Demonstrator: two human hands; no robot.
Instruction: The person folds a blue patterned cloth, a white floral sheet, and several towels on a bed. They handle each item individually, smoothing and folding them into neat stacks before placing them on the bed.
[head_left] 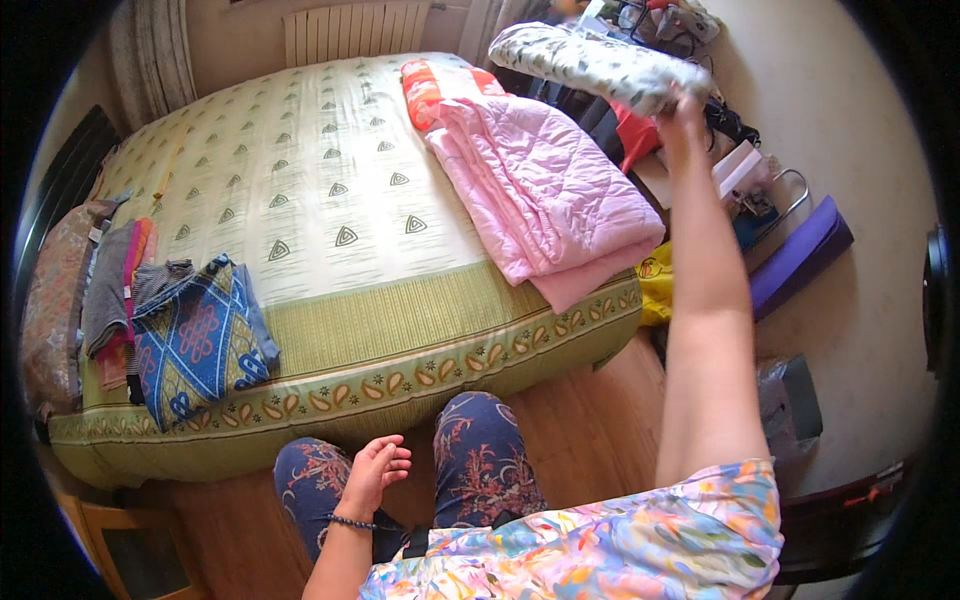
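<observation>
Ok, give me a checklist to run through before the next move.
1. Right hand gripping the white patterned bundle: ok.
2. Both hands on the bundle: not ok, only the right.
3. Left hand free: ok, nothing visible in it.
4. Pink quilt folded on the bed: ok.
5. Bundle clear of whatever is beneath: cannot tell, its underside is hidden.

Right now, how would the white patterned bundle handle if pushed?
The white patterned bundle probably isn't very heavy: the right hand alone holds it out by one end. It likely gives when pressed, since it looks like soft fabric. Its flattish, elongated shape suggests little rolling.
</observation>
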